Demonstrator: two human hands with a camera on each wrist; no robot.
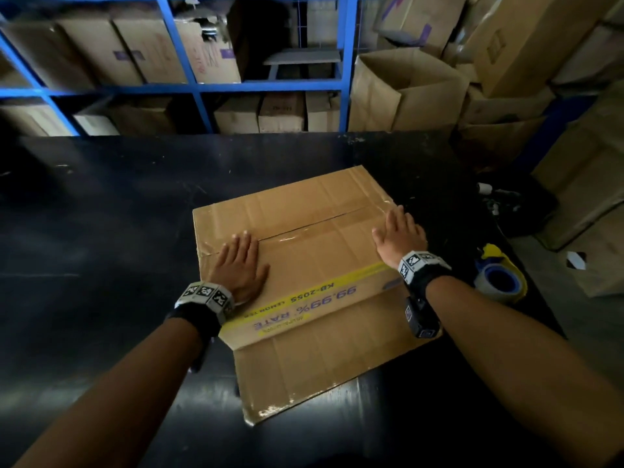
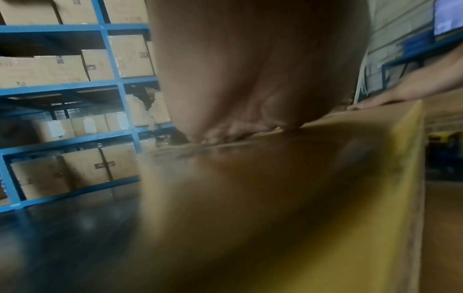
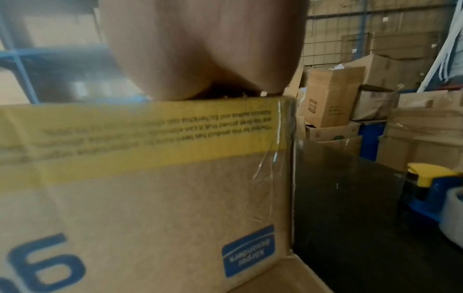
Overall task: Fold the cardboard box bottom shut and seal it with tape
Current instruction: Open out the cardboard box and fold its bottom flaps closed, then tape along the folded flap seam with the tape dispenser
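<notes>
The box (image 1: 297, 244) is pressed flat by both hands, left hand (image 1: 241, 263) and right hand (image 1: 400, 236) spread, nothing grasped. If pressure is eased, the flaps may spring apart before the dispenser (image 1: 499, 280), right of the box, is fetched.

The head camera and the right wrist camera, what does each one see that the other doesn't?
Only the head view shows both hands, left hand and right hand, flat on the box's folded top along its centre seam. Only the right wrist view shows the small upside-down print on the yellow band and the blue label. Both show the box, the black table and the tape dispenser.
</notes>
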